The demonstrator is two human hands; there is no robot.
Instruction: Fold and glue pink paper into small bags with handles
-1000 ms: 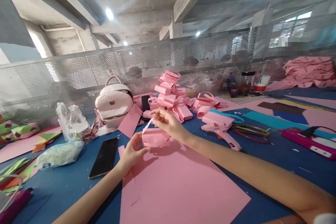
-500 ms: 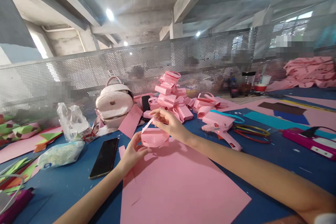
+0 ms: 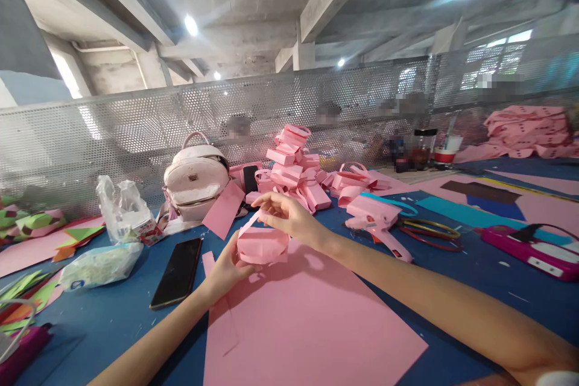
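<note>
A small pink paper basket (image 3: 263, 245) is held just above a large pink paper sheet (image 3: 316, 319). My left hand (image 3: 228, 268) grips the basket from its left side, thumb along the lower front. My right hand (image 3: 287, 215) is curled over the basket, thumb and fingers at the upper end of its narrow paper strip (image 3: 249, 224); the exact contact is partly hidden. Behind my hands rises a heap of folded pink paper baskets (image 3: 289, 169). To the right of my right forearm lies a pink hot glue gun (image 3: 380, 232).
On the blue table, a phone (image 3: 177, 271), a plastic bag (image 3: 102, 265) and a pale backpack (image 3: 195, 178) lie left. At right are coiled cords (image 3: 429, 232), a magenta power strip (image 3: 531, 253) and a teal paper strip (image 3: 488, 220). Perforated metal panels (image 3: 136, 126) stand behind.
The basket has tipped slightly and shifted a little left and down in view, both hands moving with it. The whole view has shifted slightly too.
</note>
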